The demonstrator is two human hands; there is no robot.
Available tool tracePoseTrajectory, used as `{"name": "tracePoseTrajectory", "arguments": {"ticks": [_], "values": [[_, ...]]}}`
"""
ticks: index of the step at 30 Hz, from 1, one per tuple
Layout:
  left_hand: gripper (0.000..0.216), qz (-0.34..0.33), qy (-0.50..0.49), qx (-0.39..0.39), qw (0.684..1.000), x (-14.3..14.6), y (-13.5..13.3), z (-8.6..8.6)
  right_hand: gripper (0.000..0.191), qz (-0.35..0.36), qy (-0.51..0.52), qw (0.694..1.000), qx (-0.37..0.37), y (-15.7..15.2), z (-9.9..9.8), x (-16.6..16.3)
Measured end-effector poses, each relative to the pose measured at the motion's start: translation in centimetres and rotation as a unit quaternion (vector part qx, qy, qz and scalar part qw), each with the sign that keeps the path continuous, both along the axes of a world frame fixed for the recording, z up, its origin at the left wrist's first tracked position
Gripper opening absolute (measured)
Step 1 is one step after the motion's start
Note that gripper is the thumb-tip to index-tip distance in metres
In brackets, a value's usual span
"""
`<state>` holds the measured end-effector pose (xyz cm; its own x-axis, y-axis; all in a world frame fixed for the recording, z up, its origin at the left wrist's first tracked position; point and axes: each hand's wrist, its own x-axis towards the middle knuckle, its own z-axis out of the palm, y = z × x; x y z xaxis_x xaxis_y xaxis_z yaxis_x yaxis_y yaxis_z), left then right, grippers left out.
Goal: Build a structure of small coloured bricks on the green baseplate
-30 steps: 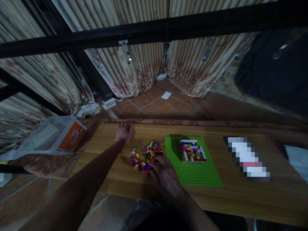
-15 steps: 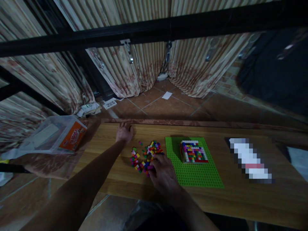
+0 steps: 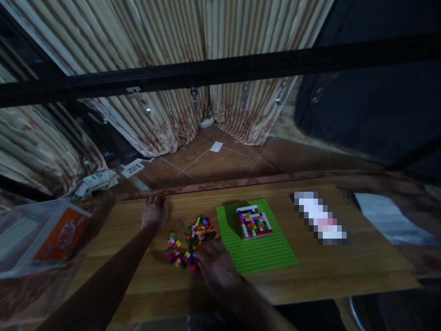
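My left hand (image 3: 155, 211) rests on the wooden table near its far left edge, fingers laid out and holding nothing. Small colourful toy bricks (image 3: 200, 228) lie in a loose pile between my hands. At the pile's near right side, my right hand (image 3: 216, 266) has its fingertips pinched together around a small brick, mostly hidden by the fingers. To the right, a green baseplate (image 3: 255, 257) lies flat. On its far half stands a low block built of bricks (image 3: 254, 222), with white along its edges and mixed colours inside.
A blurred-out flat object (image 3: 319, 218) lies on the table (image 3: 330, 276) to the right. Past the right end is a pale sheet (image 3: 389, 218). A clear plastic box (image 3: 20, 248) with an orange label stands at the left. Dark bars (image 3: 220, 69) and curtains (image 3: 165, 41) are beyond.
The view has turned to the right, so the table things sit further left. My right hand stays at the pile, and its brick is now harder to see. My left hand remains resting.
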<state>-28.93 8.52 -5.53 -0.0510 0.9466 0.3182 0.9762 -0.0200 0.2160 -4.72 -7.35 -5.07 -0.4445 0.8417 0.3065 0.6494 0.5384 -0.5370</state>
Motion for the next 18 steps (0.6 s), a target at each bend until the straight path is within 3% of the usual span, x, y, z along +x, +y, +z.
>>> {"name": "tracePoseTrajectory", "arguments": {"ticks": [7,18], "values": [[0.042,0.017,0.007,-0.021,1.0,0.1,-0.2,0.6,0.004,-0.008,-0.016,1.0,0.013,0.2,0.3,0.1],[0.046,0.003,0.011,-0.032,0.999,0.2,0.0,1.2,0.03,-0.062,0.147,0.984,-0.085,-0.5,2.8,0.5]]}}
